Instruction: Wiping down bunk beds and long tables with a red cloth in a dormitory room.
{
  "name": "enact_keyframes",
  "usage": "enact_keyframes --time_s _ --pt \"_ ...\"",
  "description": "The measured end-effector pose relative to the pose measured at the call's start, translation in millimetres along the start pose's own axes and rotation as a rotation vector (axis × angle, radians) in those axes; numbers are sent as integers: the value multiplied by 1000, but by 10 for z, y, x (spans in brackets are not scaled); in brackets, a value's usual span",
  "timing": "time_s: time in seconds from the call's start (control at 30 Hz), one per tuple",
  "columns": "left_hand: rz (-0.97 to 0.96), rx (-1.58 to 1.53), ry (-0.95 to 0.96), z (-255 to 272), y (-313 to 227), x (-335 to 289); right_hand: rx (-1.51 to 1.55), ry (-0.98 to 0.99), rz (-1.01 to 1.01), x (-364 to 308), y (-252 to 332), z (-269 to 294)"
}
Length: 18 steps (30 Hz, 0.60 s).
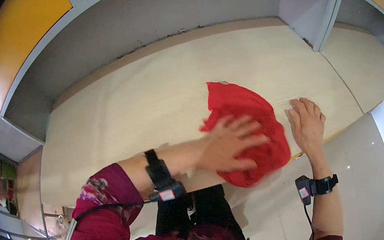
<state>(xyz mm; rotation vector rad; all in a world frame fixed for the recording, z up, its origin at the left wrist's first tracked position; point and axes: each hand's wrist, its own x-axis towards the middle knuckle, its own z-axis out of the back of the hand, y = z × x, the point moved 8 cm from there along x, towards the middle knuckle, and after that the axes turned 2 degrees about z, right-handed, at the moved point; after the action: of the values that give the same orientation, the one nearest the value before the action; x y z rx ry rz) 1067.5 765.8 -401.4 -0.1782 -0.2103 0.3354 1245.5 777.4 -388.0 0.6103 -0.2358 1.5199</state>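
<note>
A red cloth (pixel 267 155) lies crumpled near the front edge of a pale cream board (pixel 143 107), and its lower part hangs past that edge. My left hand (pixel 231 144) is over the cloth, palm down with the fingers spread. It is smeared a little by motion, and I cannot tell how firmly it presses. To the right of the cloth, my right hand (pixel 308 124) rests palm down on the board by its edge, holding nothing. Its fingers are slightly bent and point away from me.
Grey panels (pixel 163 16) border the board at the back, with yellow cabinet doors (pixel 23 36) at the upper left. An upright divider (pixel 328 21) stands at the far right. Below the board's edge is a glossy tiled floor (pixel 356 173). Black cables run from both wrist straps.
</note>
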Motion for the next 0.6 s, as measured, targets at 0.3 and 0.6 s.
enact_keyframes --time_s 0.3,0.6 --pt "1313 320 -70 867 2883 -1918 129 13 -28 36 71 78" --pt "780 64 -39 231 1430 388 142 -32 -60 66 45 39"
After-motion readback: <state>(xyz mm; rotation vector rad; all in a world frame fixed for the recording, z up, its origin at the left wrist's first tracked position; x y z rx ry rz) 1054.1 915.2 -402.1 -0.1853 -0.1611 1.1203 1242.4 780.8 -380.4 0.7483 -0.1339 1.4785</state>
